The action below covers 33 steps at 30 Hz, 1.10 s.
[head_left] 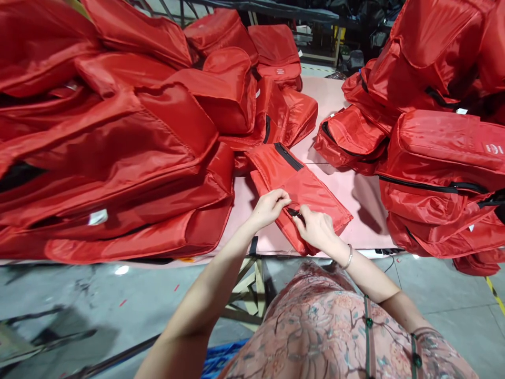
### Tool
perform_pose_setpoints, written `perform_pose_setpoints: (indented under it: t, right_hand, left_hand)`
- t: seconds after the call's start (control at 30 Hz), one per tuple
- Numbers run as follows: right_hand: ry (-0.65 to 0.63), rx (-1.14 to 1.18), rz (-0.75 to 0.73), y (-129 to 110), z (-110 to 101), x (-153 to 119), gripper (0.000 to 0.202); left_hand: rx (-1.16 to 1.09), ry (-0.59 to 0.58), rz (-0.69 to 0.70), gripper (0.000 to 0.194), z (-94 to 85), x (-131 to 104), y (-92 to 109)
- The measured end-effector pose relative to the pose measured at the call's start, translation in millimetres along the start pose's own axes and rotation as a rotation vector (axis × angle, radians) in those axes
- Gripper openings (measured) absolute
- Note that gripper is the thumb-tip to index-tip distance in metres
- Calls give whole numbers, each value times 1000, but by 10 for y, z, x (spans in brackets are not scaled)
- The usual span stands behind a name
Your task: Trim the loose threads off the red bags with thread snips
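Note:
A red fabric pouch [311,184] lies flat on the pink table top in front of me, with a strip of black material [289,157] near its far end. My left hand [272,206] pinches the pouch's left edge between thumb and fingers. Close beside it, my right hand [315,227] is closed at a small black piece [294,212] on the pouch, perhaps a zipper end. The fingers partly hide that piece, so its exact kind is unclear.
Red bags [158,137] are heaped on the left, and more red bags [442,152] are piled on the right. Between them shows the pink table top [366,210], its near edge close to my body. Under it stands a wooden frame [258,284] on the grey floor.

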State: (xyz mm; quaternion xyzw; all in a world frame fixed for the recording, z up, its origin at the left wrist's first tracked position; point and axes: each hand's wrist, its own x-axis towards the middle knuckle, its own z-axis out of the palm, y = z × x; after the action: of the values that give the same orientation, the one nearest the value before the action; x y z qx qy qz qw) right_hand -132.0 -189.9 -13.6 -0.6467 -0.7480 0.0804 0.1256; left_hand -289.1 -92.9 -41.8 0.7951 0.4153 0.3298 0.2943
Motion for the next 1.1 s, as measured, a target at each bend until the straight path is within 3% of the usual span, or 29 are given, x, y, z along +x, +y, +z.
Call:
perform_pose_setpoints:
  t: [0.3,0.37,0.47,0.57,0.63,0.67,0.73,0.8,0.87,1.0,1.1]
  right_hand:
    - [19,17,-56,21,-16,41,26]
    - [50,76,-61,61,22,24,25]
    - [118,216,-23,144,120,-29,25]
    - [201,418,13,230,212,-91,26]
    - [248,569,17,272,239,-120,27]
    - [267,641,16,287,243,-128,27]
    - [301,763,20,307,238,-132,27]
    - [321,850,38,321,233,-126,27]
    - [329,913,58,341,238,-120,28]
    - [372,973,80,416,255,-135,29]
    - [443,984,112,512,215,-184,28]
  left_hand:
    - [-120,47,-35,18,16,20,75]
    - [-279,114,-70,18,-26,-10,122]
    - [-699,219,-86,21,-197,-160,168]
    - [-1112,392,136,37,-440,-370,118]
    - [-1228,486,341,49,-560,-453,64]
    - [-1223,488,370,53,-588,-461,50]
    - [-1081,440,225,52,-570,-415,66]
    - [-779,408,-37,36,-476,-310,120]
    - [-448,388,-200,23,-359,-184,161]
    - [71,187,-225,21,-225,27,99]
    - [253,94,-181,17,-183,91,47]
